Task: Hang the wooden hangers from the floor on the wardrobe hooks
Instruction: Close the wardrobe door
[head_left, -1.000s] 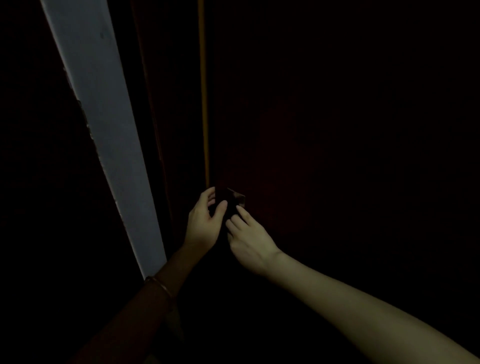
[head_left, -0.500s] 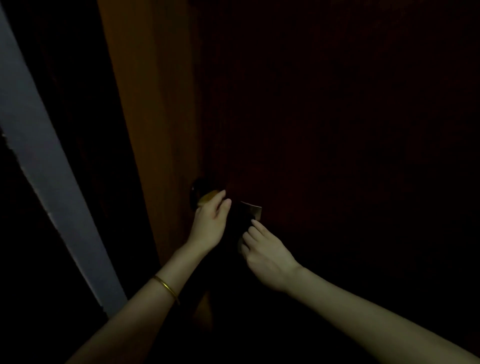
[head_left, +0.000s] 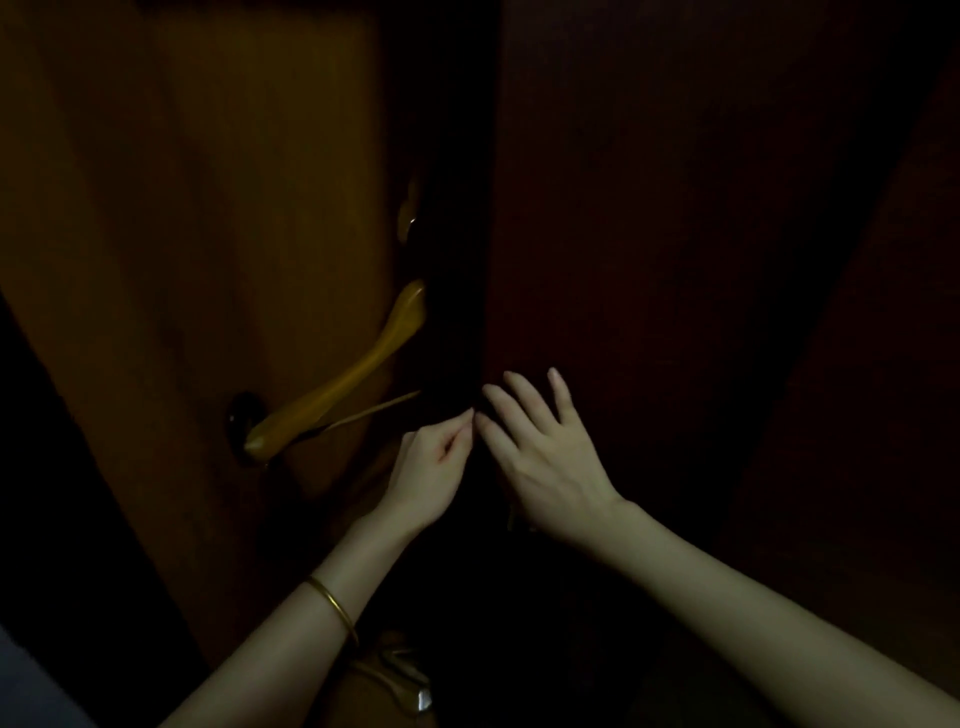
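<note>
Against orange door (head_left: 197, 218), glossy curved wooden hanger (head_left: 343, 384), dimly lit.

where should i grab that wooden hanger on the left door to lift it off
Best guess: take the wooden hanger by its thick curved arm, mid-length, coming from the right where the left hand already is. That arm is the broadest lit part; its lower end lies by the dark knob.

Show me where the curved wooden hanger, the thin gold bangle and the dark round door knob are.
Curved wooden hanger (head_left: 358, 371): head view, middle of its sloping arm.
Thin gold bangle (head_left: 335, 605): head view, band across the left wrist.
Dark round door knob (head_left: 240, 415): head view, its visible left side.
</note>
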